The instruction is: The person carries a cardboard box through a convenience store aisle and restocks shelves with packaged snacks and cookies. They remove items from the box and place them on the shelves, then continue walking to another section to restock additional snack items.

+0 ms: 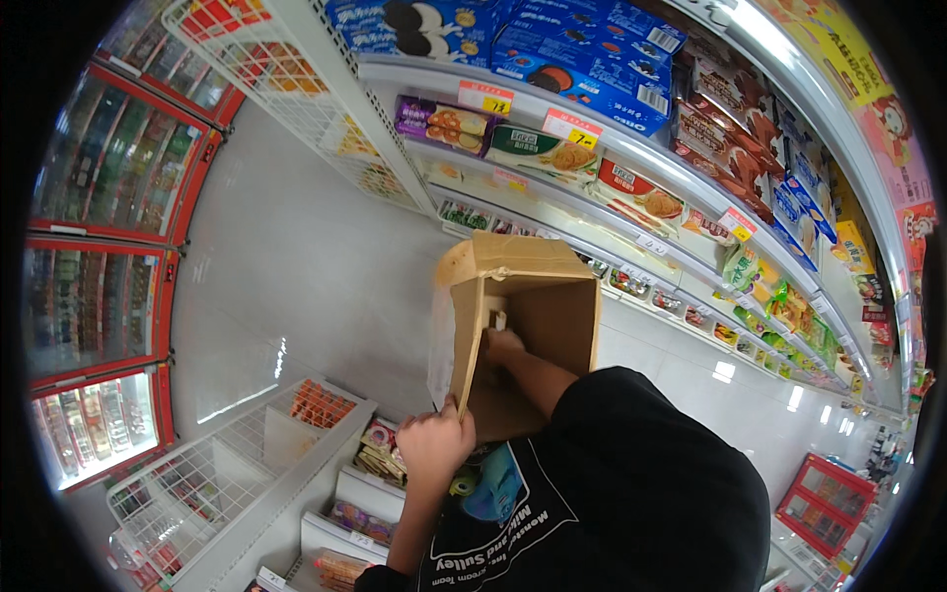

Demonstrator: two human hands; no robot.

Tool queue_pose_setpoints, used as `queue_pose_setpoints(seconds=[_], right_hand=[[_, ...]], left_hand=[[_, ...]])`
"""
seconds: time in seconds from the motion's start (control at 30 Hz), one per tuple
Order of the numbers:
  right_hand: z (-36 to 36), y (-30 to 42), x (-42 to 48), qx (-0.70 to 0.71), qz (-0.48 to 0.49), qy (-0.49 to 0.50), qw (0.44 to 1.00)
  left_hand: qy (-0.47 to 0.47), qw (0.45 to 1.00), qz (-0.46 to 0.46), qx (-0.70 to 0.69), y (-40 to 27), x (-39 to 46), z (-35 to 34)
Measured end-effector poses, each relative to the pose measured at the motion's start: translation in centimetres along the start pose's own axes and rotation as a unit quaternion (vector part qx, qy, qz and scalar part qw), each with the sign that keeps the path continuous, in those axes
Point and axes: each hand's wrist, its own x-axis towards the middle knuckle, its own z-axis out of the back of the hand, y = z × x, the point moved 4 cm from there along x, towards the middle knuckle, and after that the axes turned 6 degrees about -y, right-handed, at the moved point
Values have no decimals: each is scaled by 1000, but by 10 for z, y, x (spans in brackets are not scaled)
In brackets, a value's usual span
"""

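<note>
An open cardboard box [547,318] is held tilted in front of my body, its opening facing me. My left hand [436,442] grips the box's near left edge, thumb and fingers on either side of the cardboard wall. Deep inside the box is my right hand [504,346], close to a small pale item [500,320] at the inner wall. Whether the right fingers hold that item cannot be made out. The box's flaps are folded outward at the far end.
Store shelves [629,148] with boxed cookies and packaged snacks run along the top and right. Red-framed glass-door coolers [169,296] stand at the left. A white wire rack [222,473] is at the lower left, beside snack shelves. Grey tiled floor [296,244] lies between.
</note>
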Motion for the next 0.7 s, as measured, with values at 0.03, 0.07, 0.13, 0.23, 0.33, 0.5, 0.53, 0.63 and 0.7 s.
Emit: queue_pose_setpoints(seconds=[0.03, 0.07, 0.13, 0.23, 0.33, 0.5, 0.53, 0.63, 0.7], right_hand=[[2, -3, -1, 9, -1, 17, 1000], [3, -6, -3, 19, -2, 34, 999], [19, 2, -11, 33, -5, 31, 999], [97, 31, -15, 96, -1, 48, 994], [187, 57, -33, 112, 45, 6, 993], [311, 47, -130, 182, 132, -201, 953], [327, 38, -153, 235, 126, -189, 945], [311, -4, -173, 506, 181, -183, 823], [286, -28, -177, 601, 161, -128, 772]], left_hand=[[-4, 1000, -1, 9, 1, 2, -3], [-1, 1000, 5, -7, 6, 5, -12], [29, 999, 21, 34, 11, 12, -27], [61, 996, 47, 34, 17, 41, -59], [69, 996, 49, 22, 16, 83, -76], [88, 987, 124, -54, 51, 115, -140], [122, 978, 160, -57, 58, 116, -154], [183, 913, 291, -222, 88, 99, -238], [193, 919, 290, -185, 89, 87, -264]])
